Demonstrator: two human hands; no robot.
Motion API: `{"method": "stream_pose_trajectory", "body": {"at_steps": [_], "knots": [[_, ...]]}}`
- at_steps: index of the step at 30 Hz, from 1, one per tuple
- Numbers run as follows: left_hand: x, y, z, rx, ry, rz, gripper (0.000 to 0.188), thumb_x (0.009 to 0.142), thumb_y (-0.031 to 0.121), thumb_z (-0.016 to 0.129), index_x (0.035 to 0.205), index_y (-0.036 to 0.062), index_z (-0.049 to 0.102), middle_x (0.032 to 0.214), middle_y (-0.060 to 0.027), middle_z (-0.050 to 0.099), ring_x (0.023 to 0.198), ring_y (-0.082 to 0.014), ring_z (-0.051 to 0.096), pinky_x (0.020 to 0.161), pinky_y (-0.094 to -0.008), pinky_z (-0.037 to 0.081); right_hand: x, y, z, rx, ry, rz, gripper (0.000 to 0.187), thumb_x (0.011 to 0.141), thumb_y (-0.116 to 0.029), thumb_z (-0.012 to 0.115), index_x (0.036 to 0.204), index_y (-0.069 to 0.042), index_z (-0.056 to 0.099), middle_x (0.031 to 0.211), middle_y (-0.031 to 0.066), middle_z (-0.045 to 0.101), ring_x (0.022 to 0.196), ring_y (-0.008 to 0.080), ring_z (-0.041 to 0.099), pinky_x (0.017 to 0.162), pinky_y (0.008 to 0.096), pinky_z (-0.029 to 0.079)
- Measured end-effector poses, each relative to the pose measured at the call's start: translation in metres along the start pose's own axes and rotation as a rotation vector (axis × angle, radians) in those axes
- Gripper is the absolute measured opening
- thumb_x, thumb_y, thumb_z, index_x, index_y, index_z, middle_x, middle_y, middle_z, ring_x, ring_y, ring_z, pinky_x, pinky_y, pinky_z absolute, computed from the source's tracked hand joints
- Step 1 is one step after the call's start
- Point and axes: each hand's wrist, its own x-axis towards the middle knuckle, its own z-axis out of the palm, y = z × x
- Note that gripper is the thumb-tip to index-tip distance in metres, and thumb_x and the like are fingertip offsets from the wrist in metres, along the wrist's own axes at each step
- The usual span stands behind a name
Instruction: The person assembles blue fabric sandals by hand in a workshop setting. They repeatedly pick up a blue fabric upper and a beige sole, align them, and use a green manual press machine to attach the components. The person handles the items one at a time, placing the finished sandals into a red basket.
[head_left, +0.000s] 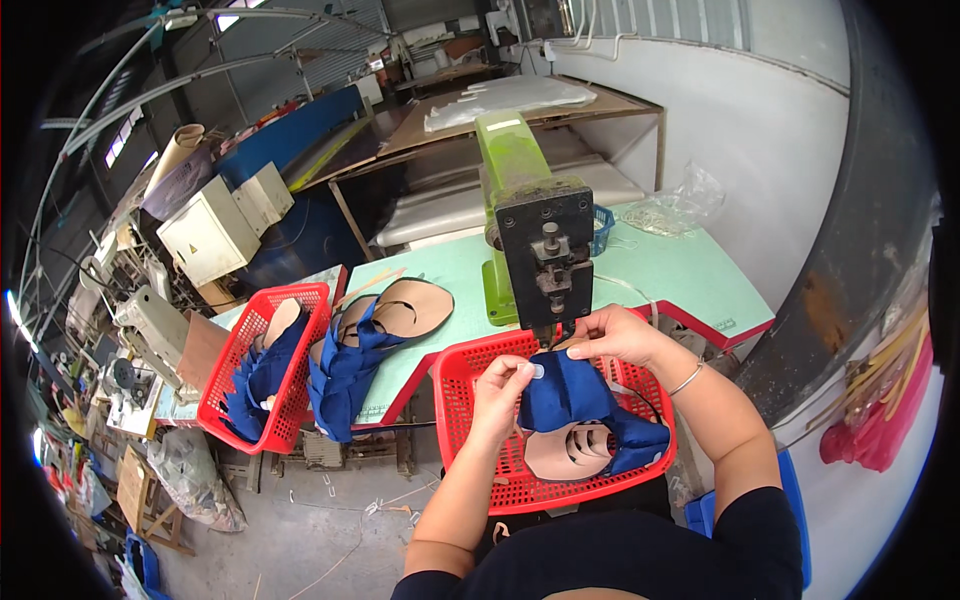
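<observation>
Both my hands hold a blue fabric shoe upper just below the black head of a green press-like machine. My left hand pinches its left edge; a small pale, translucent bit shows at the thumb tip. Closed on the top right edge, my right hand has its fingertips close under the machine head. Under the hands, a red plastic basket holds beige insole-like pieces and more blue fabric. The contact point at the machine is partly hidden by my fingers.
On the pale green table, a pile of blue uppers with beige soles lies left of the machine. Beside it stands a second red basket of similar pieces. A small blue basket and plastic bag sit behind.
</observation>
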Motion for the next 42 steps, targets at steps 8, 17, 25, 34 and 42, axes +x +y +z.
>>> {"method": "stream_pose_trajectory", "body": {"at_steps": [8, 17, 25, 34, 42], "knots": [[0.004, -0.005, 0.008, 0.096, 0.024, 0.032, 0.010, 0.081, 0.009, 0.067, 0.084, 0.0040, 0.058, 0.076, -0.0022, 0.062, 0.065, -0.0060, 0.055, 0.063, -0.0209, 0.047, -0.008, 0.004, -0.012, -0.093, -0.183, 0.050, 0.032, 0.075, -0.025, 0.072, 0.091, 0.001, 0.064, 0.081, 0.0031, 0.064, 0.074, 0.0090, 0.056, 0.069, 0.0236, 0.045], [0.000, -0.009, 0.025, -0.124, 0.054, -0.002, 0.011, 0.082, 0.010, 0.065, 0.080, 0.0057, 0.056, 0.076, -0.0030, 0.061, 0.064, -0.0074, 0.055, 0.061, -0.0217, 0.047, -0.009, -0.001, -0.023, -0.015, -0.141, 0.069, 0.031, 0.073, -0.026, 0.073, 0.086, 0.001, 0.066, 0.079, 0.0016, 0.063, 0.073, 0.0080, 0.054, 0.069, 0.0225, 0.043], [0.003, -0.005, 0.007, -0.148, 0.068, 0.030, 0.010, 0.082, 0.008, 0.065, 0.078, 0.0071, 0.056, 0.073, -0.0019, 0.060, 0.062, -0.0074, 0.054, 0.061, -0.0220, 0.045, -0.003, 0.005, -0.004, -0.039, -0.064, 0.014, 0.032, 0.071, -0.026, 0.075, 0.084, 0.001, 0.066, 0.074, 0.0014, 0.062, 0.068, 0.0079, 0.054, 0.063, 0.0218, 0.043], [-0.003, -0.003, -0.011, -0.160, 0.083, 0.051, 0.009, 0.082, 0.009, 0.064, 0.080, 0.0074, 0.056, 0.074, -0.0013, 0.060, 0.065, -0.0078, 0.055, 0.063, -0.0233, 0.046, -0.004, -0.024, 0.020, -0.244, 0.066, -0.017, 0.036, 0.066, -0.029, 0.078, 0.081, 0.002, 0.067, 0.069, 0.0051, 0.064, 0.063, 0.0097, 0.056, 0.060, 0.0243, 0.045], [-0.012, -0.003, -0.027, 0.463, -0.152, -0.019, 0.008, 0.083, 0.008, 0.062, 0.089, 0.0029, 0.061, 0.081, -0.0012, 0.062, 0.073, -0.0069, 0.056, 0.066, -0.0227, 0.046, -0.011, 0.008, 0.040, -0.686, 0.233, -0.274, 0.034, 0.058, -0.036, 0.079, 0.071, -0.008, 0.067, 0.069, 0.0137, 0.063, 0.065, 0.0280, 0.061, 0.064, 0.0362, 0.046]]}}
